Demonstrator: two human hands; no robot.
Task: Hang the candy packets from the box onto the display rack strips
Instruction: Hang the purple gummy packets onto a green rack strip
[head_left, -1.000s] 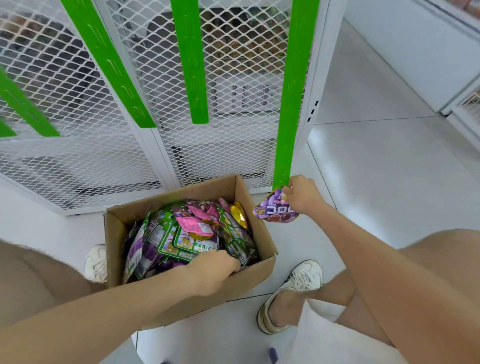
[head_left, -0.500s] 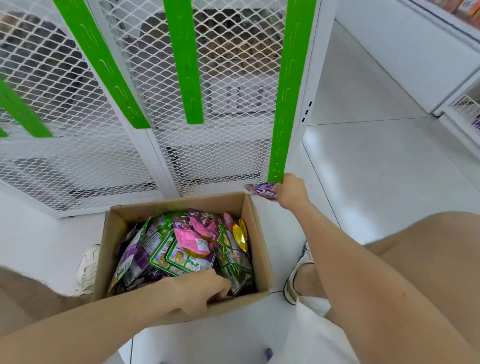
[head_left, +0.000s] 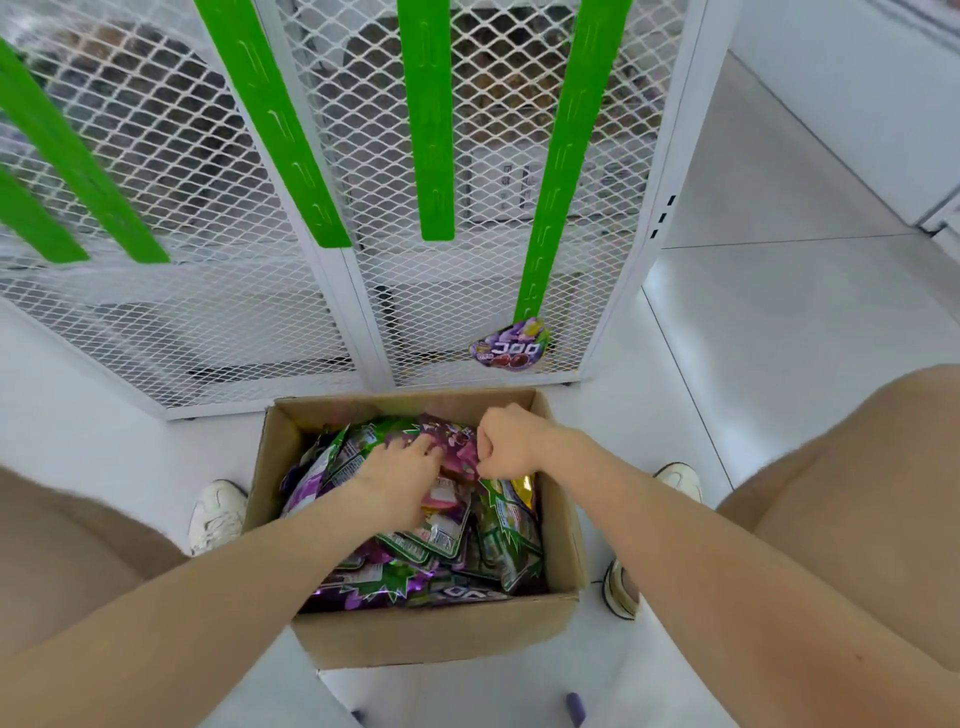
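Head view: the box (head_left: 441, 639) is sitting on the floor (head_left: 779, 338) just below the rack (head_left: 332, 322), likely keeping its packets (head_left: 441, 540) within reach. The left hand (head_left: 400, 470) is lying flat-fingered on the pile, seemingly steadying it. The right hand (head_left: 511, 441) is pinching a purple packet (head_left: 452, 441) by its edge, apparently to lift it. One hung packet (head_left: 511, 348) is dangling from the bottom of the rightmost strip (head_left: 561, 182), showing white "コロロ". Smaller print is showing too blurred to read.

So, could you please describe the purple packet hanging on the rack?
The purple packet is a glossy, foil-looking pouch printed with white lettering and dark round fruits. It hangs by its top from the lowest end of the rightmost green strip, tilted slightly, in front of the white mesh rack. Nothing else touches it.
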